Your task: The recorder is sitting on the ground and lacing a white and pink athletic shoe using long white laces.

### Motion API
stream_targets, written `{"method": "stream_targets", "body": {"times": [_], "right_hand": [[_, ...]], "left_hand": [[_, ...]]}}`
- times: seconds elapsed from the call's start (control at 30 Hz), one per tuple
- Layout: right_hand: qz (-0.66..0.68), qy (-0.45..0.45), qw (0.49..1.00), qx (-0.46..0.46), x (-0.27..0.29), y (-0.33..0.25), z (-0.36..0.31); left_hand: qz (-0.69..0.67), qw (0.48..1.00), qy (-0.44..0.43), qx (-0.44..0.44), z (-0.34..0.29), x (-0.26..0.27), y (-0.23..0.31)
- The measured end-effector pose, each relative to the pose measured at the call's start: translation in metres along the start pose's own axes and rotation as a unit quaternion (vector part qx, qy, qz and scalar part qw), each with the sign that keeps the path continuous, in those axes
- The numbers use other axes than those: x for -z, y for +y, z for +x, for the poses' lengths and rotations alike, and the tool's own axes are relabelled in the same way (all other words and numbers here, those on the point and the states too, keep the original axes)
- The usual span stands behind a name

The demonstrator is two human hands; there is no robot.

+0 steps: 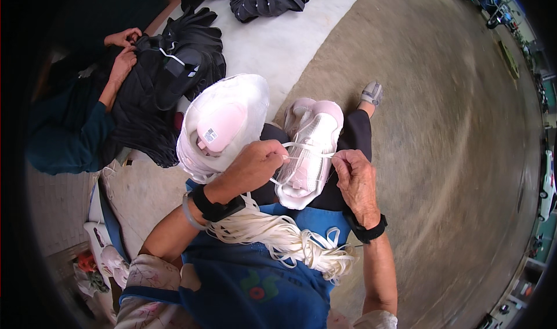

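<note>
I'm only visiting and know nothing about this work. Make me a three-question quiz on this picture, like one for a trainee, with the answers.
1. True or false: the person wears a black band on the left wrist and another on the right wrist.
2. What do the left hand and right hand pinch over the white-and-pink shoe?
A) scissors
B) white lace
C) a brush
3. Fill in: the bundle of white laces rests on the ____ apron.

Key: 1. True. 2. B. 3. Blue.
</note>
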State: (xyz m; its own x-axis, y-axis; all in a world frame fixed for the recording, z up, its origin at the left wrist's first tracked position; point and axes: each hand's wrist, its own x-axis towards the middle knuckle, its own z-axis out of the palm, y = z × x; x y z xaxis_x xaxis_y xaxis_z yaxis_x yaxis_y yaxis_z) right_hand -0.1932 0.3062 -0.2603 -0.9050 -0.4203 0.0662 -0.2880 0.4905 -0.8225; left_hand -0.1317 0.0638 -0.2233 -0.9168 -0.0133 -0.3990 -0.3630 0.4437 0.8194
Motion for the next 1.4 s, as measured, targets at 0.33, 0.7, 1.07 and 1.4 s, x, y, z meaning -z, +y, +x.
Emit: {"method": "stream_targets", "body": {"times": [0.33,0.7,1.07,1.4], "right_hand": [[0.05,-0.029,0.998,-0.014,0.004,-0.007,0.008],[0.051,-0.052,0.988,-0.138,0.0,0.0,0.009],[-0.029,0.027,0.999,-0.021,-0.011,-0.01,0.007],[-0.126,-0.003,0.992,-0.009,-0.007,-0.033,-0.015]], "left_hand": [[-0.018,0.997,0.058,-0.042,0.012,-0.01,-0.011],[-0.028,0.997,0.068,-0.025,0.029,-0.016,-0.01],[0.181,0.95,0.125,-0.22,0.033,-0.022,-0.008],[0.081,0.965,0.152,-0.198,0.021,-0.021,-0.009]]}}
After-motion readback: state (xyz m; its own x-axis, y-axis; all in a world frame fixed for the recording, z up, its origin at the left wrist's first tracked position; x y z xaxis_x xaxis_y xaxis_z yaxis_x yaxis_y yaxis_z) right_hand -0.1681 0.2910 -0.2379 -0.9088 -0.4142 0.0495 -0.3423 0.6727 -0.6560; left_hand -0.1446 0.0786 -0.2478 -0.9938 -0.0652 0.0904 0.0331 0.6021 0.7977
